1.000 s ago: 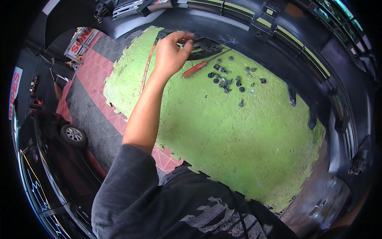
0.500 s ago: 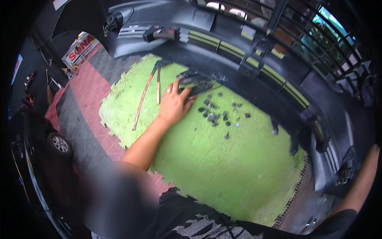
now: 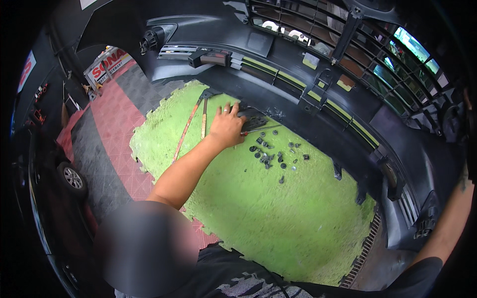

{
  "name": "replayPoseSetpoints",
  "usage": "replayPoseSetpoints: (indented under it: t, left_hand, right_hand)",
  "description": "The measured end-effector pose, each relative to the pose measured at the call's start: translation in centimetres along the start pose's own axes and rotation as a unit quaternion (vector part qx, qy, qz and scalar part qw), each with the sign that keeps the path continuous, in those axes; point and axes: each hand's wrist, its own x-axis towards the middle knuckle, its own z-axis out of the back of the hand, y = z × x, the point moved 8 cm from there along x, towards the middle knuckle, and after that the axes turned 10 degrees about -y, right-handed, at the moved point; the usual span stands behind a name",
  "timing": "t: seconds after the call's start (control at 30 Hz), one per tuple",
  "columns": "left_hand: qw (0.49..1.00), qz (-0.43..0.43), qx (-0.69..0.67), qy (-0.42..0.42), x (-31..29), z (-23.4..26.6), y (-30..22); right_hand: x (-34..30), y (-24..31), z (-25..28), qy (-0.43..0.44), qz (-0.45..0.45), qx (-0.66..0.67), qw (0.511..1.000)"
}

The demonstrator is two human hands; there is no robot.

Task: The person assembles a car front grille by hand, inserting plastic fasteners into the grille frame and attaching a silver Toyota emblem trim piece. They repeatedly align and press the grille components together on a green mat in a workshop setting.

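Observation:
My left hand (image 3: 228, 127) reaches over the far edge of a green foam mat (image 3: 278, 213), palm down with fingers apart. Its fingertips are at a dark pile of black pieces (image 3: 254, 118), whose kinds I cannot make out. A thin rod with a red end (image 3: 244, 133) sticks out beside the hand; whether I touch it is unclear. To the left, two long narrow strips, one reddish (image 3: 187, 130) and one tan (image 3: 204, 119), meet at a black piece. Several black plastic clips (image 3: 266, 159) lie scattered right of the hand. My right forearm (image 3: 449, 226) shows at the right edge; its hand is out of sight.
A large black car bumper (image 3: 208, 30) with a grille (image 3: 308, 25) curves around the mat's far and right sides. Red and grey floor tiles (image 3: 112, 119) lie to the left. A dark car with a wheel (image 3: 73, 176) stands at the far left.
The view has shifted a little. My left hand has moved slightly over the dark pieces, its fingers now more spread, and the red end of the rod shows more clearly beside it.

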Motion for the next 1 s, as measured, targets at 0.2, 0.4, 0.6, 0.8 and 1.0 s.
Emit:
replayPoseSetpoints:
  t: [0.2,0.4,0.6,0.8,1.0]
  left_hand:
    - [0.997,0.02,-0.066,0.038,1.0,-0.4,1.2]
    - [0.996,-0.074,-0.036,0.015,1.3,-0.6,1.7]
    - [0.993,-0.115,-0.012,-0.005,0.7,-0.4,2.2]
    - [0.985,-0.172,0.004,0.015,2.5,-0.2,2.1]
    - [0.963,-0.256,0.06,-0.06,2.4,0.0,2.8]
  right_hand:
    - [4.9,-7.2,2.6,-0.027,0.042,-0.016,0.999]
    - [2.7,-5.7,3.7,-0.052,-0.049,0.005,0.997]
    - [0.9,-3.4,1.5,0.016,-0.137,0.008,0.99]
    - [1.5,-5.4,3.1,-0.025,-0.137,-0.013,0.99]
    - [0.3,-5.2,1.0,0.02,-0.199,0.008,0.98]
